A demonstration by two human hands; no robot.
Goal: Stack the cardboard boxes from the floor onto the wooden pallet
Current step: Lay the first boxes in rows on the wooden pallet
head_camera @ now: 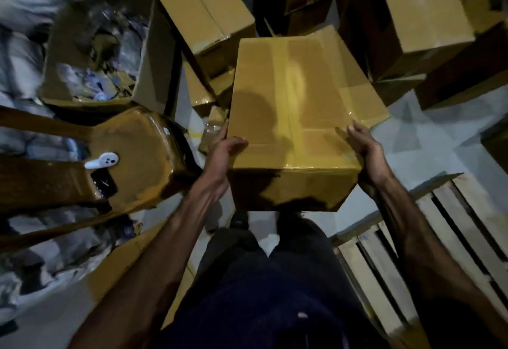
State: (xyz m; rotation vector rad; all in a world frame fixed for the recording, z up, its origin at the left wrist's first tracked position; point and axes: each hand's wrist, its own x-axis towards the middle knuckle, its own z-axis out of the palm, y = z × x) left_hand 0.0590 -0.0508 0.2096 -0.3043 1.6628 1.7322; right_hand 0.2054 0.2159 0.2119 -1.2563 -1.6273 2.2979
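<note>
A taped brown cardboard box [291,117] is held up in front of me, above the floor, between both hands. My left hand [224,149] grips its near left edge, thumb curled over the top. My right hand [362,146] clasps its near right side, fingers lying along the top edge. The wooden pallet [428,241] with pale slats lies on the floor at the lower right, below and right of the box. Several more closed cardboard boxes [206,4] stand on the floor behind the held one.
A wooden chair [143,156] with a white tool on its seat stands at the left. An open carton [110,54] full of mixed items sits behind it. Stacked boxes [423,13] fill the back right. My dark-trousered legs are below the box.
</note>
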